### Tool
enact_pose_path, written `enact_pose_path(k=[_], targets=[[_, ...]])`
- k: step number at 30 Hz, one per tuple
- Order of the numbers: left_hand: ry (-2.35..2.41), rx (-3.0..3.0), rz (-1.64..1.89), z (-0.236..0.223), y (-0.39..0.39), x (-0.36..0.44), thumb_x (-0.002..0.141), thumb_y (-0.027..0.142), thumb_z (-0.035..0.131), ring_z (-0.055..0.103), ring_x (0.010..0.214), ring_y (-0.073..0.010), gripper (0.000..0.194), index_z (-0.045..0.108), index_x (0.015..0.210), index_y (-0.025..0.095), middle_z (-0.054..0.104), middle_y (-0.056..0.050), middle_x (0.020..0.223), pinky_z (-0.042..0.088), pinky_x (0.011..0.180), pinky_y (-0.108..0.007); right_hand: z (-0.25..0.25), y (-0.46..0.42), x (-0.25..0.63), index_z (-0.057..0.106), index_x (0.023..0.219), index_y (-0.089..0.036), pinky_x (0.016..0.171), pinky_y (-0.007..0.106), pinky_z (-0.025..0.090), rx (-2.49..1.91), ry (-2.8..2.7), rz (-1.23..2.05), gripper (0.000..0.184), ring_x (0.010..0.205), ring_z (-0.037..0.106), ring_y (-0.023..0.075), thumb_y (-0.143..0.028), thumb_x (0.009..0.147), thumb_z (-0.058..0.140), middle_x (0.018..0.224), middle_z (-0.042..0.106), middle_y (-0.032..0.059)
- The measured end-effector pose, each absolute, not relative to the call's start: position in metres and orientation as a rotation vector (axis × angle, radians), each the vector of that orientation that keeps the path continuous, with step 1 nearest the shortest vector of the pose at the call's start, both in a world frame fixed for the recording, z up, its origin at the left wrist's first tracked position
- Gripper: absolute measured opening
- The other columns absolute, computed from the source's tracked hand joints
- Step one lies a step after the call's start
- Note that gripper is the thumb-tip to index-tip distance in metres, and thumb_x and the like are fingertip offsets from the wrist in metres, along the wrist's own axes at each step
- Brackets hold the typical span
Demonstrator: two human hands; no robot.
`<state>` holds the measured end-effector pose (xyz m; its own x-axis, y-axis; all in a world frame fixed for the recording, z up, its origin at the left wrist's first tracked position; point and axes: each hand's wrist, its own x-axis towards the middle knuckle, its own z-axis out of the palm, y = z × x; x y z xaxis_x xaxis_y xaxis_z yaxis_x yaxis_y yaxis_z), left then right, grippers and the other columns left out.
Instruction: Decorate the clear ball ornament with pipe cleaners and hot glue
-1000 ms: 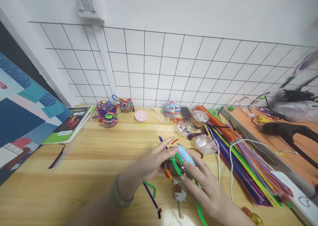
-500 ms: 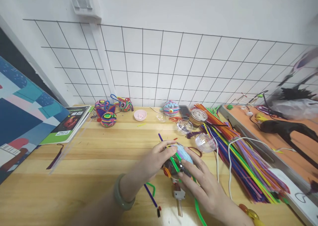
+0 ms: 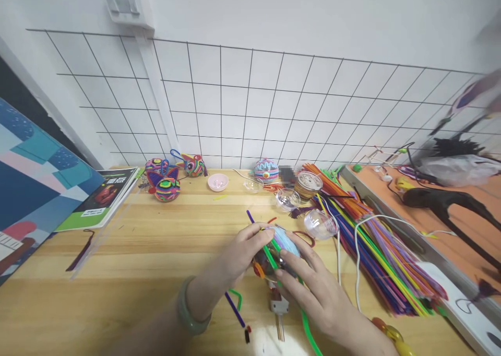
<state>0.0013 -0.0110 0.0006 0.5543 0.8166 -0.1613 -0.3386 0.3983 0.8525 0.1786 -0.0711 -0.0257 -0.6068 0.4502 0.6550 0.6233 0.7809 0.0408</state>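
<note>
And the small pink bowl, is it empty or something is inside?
Not empty: small shiny bits lie in the bottom of the pink bowl; its inner wall shows above them.

Striped ornaments (image 3: 167,189): we count four
Held ball (image 3: 283,239): we have one
Clear shells (image 3: 320,224): three
Pink bowls (image 3: 218,182): one
Round spools (image 3: 309,182): one

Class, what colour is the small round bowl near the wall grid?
The small round bowl is pale pink, seen best in the head view.
</note>
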Motion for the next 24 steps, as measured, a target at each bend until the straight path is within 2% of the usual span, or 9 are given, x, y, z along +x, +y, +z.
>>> enact_pose_path(k=[4,10,14,17,24], targets=[[0.624,0.848,0.784,-0.0006,-0.0104,0.0031,0.077,0.038,0.066,0.052,0.067,-0.0107,0.028,0.059,0.087,0.013,0.057,-0.001,0.076,0.04,0.06,-0.022,-0.0248,-0.0704,0.1762,0.057,0.114,-0.013,0.094,0.064,0.048,-0.768,-2.314,-0.378,0.032,0.138,0.028,0.0413,0.0,0.089,0.042,0.118,0.06,0.0143],[0.606,0.835,0.778,-0.0064,-0.0114,0.002,0.079,0.04,0.066,0.051,0.065,-0.009,0.025,0.063,0.085,0.016,0.056,0.001,0.073,0.039,0.06,-0.02,-0.0282,-0.0715,0.1765,0.057,0.117,-0.012,0.099,0.064,0.044,-0.776,-2.315,-0.362,0.035,0.139,0.024,0.0422,0.002,0.087,0.047,0.126,0.056,0.0142],[0.604,0.779,0.703,-0.008,-0.0116,0.0015,0.082,0.048,0.061,0.053,0.068,-0.0099,0.034,0.066,0.094,0.017,0.061,-0.001,0.078,0.04,0.061,-0.02,-0.0273,-0.0736,0.1784,0.055,0.118,-0.009,0.099,0.066,0.042,-0.768,-2.32,-0.342,0.035,0.139,0.024,0.0421,0.002,0.085,0.049,0.126,0.056,0.0167],[0.567,0.762,0.649,-0.0076,-0.0111,0.0011,0.084,0.053,0.057,0.054,0.066,-0.0096,0.039,0.066,0.097,0.017,0.061,-0.002,0.077,0.042,0.06,-0.021,-0.0243,-0.0744,0.1783,0.055,0.119,-0.012,0.099,0.064,0.044,-0.783,-2.313,-0.338,0.035,0.139,0.027,0.0395,0.001,0.087,0.047,0.123,0.058,0.0153],[0.579,0.756,0.65,-0.0053,-0.0119,-0.0013,0.079,0.036,0.069,0.055,0.064,-0.0077,0.026,0.064,0.094,0.015,0.06,-0.001,0.078,0.04,0.055,-0.017,-0.0211,-0.0716,0.1735,0.055,0.117,-0.012,0.1,0.062,0.044,-0.771,-2.319,-0.34,0.034,0.14,0.026,0.0384,0.001,0.089,0.044,0.125,0.058,0.0152]])
